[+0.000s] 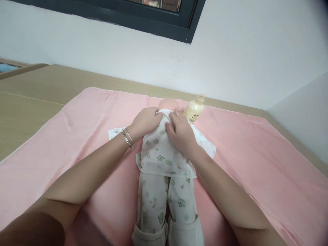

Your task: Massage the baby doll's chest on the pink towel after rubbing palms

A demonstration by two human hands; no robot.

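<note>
A baby doll lies stretched out, its rounded head (168, 104) showing just past the collar. It is dressed in a white shirt (164, 159) printed with small green animals, and matching pants (180, 201) with wide turned-up cuffs. At the left side of the neckline, my left hand (146, 121), with silver bangles at the wrist, has its thumb and fingers closed on the shirt. My right hand (181, 131) grips the shirt at the right side of the collar, its thumb bent inward. The shirt's sleeves spread out to both sides, partly behind my arms.
Beyond my right hand stands a pale yellow pump bottle (195, 108). A pink blanket (238, 147) lies under the doll on a wooden surface (33, 89). A white wall (230, 58) with a dark window frame (153, 20) rises behind.
</note>
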